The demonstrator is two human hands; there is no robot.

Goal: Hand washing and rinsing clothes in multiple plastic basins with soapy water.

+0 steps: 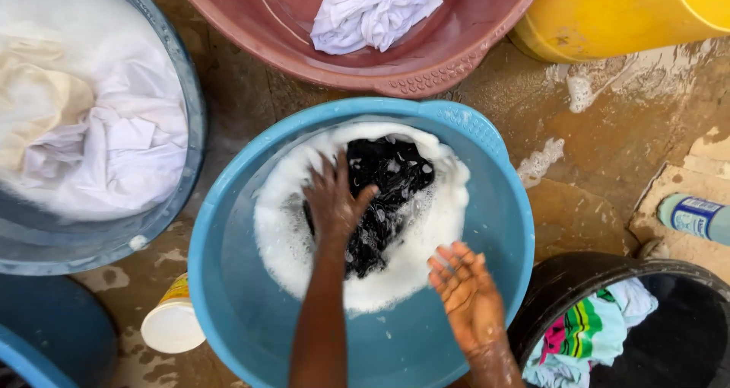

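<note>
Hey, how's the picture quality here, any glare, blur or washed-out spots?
Head view: soft, even daylight with no hard shadows; the foam in the blue basin and the white cloth in the grey basin are nearly blown out, losing detail. The right hand looks slightly motion-blurred, the left hand on the dark garment sharper. Basin rims bow a little toward the edges.

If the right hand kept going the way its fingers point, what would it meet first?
Likely the white suds just beyond the fingertips of the right hand, then the black garment in the blue basin; height above the foam is unclear.

5 basins [228, 281], 1 yellow bucket [608, 15], 2 bottles [696, 217].
</note>
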